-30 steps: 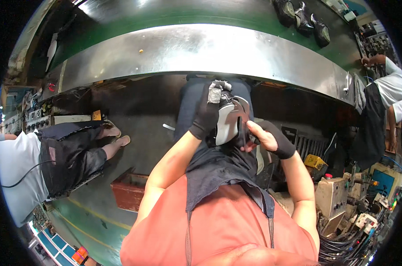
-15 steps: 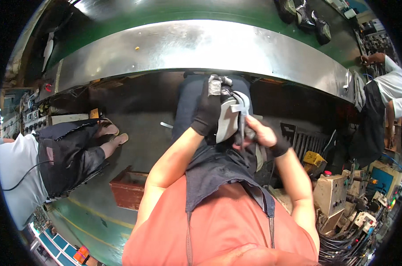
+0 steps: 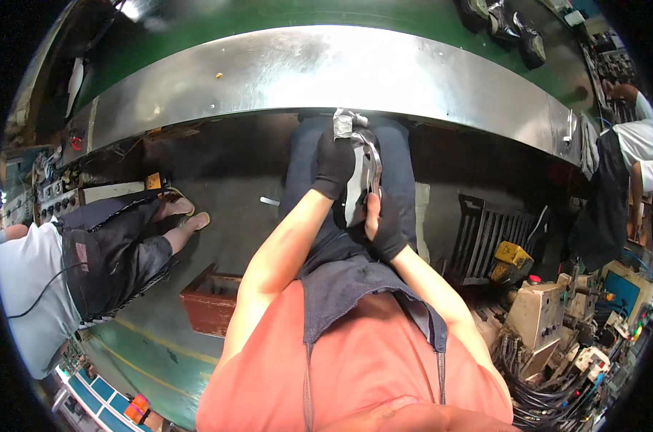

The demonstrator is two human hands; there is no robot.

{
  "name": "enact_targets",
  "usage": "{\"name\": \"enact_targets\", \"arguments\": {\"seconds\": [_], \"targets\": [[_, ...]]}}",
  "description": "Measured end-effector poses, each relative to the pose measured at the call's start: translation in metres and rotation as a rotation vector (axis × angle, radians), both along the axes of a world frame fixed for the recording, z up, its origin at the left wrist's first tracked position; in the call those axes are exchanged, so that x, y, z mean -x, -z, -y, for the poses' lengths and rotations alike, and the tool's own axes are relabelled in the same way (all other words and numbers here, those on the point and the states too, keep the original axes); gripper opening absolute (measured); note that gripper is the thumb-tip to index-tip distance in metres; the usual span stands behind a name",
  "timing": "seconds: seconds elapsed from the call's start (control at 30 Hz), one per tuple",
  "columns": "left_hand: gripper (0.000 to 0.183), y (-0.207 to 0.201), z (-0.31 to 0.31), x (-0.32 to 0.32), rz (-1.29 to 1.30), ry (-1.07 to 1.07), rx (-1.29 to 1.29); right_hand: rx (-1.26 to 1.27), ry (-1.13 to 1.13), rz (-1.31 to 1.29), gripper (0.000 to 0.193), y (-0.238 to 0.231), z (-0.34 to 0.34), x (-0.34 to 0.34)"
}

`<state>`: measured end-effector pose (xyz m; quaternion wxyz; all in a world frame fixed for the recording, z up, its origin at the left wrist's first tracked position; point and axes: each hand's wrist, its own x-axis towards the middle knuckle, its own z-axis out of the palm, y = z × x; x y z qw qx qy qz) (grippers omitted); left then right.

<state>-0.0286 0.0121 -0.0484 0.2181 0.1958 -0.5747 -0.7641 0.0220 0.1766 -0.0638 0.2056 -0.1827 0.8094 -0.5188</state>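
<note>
Centrally, a black-and-pale-grey shoe [image 3: 354, 189] sits between your two hands, held lengthwise over your lap, just short of the workbench edge. Your left hand [image 3: 333, 164], in a black glove, grips the shoe along its left side toward the far end; silver tape [image 3: 343, 126] wraps a fingertip there. Your right hand [image 3: 387, 222], also gloved in black but with its thumb bare, closes on the near end, the thumb lying against the shoe's right side; its other fingers are hidden from view. Beneath them spread your dark blue trousers [image 3: 399, 169], and nearer your body bunches a dark denim apron [image 3: 355, 270] over a coral shirt [image 3: 377, 345].

Ahead of you, a shiny metal ledge [image 3: 326, 68] curves across the scene, backed by a green surface [image 3: 269, 16] where dark shoes [image 3: 531, 45] rest at the far right. To your left, a reddish-brown box [image 3: 209, 309] stands on the floor, and beyond it appears a co-worker in a pale top [image 3: 34, 277]. To your right are a dark slatted rack [image 3: 472, 241], a yellow block [image 3: 511, 257] and machinery topped by a red button [image 3: 534, 279], with black cables [image 3: 539, 392] coiled below; another co-worker [image 3: 640, 144] stands past them.
</note>
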Motion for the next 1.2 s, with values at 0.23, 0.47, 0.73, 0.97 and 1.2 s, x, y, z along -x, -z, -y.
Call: {"name": "enact_targets", "arguments": {"seconds": [0.23,0.47,0.73,0.97,1.2], "targets": [[0.048,-0.002,0.011,-0.008,-0.011,0.080,-0.186,0.197,-0.336,0.601,0.046,-0.057,-0.040,0.053],[0.054,-0.006,-0.003,-0.001,-0.051,0.034,-0.090,0.540,-0.344,1.269,0.050,-0.058,-0.030,0.072],[0.052,-0.008,-0.001,-0.003,-0.068,0.065,-0.113,-0.015,-0.134,0.495,0.038,-0.069,-0.020,0.045],[0.052,-0.013,0.013,-0.011,-0.047,0.068,0.086,0.050,-0.056,0.187,0.051,-0.012,0.009,0.003],[0.051,-0.023,0.014,-0.025,-0.023,0.082,-0.088,0.392,-0.192,0.667,0.047,-0.021,-0.018,0.016]]}}
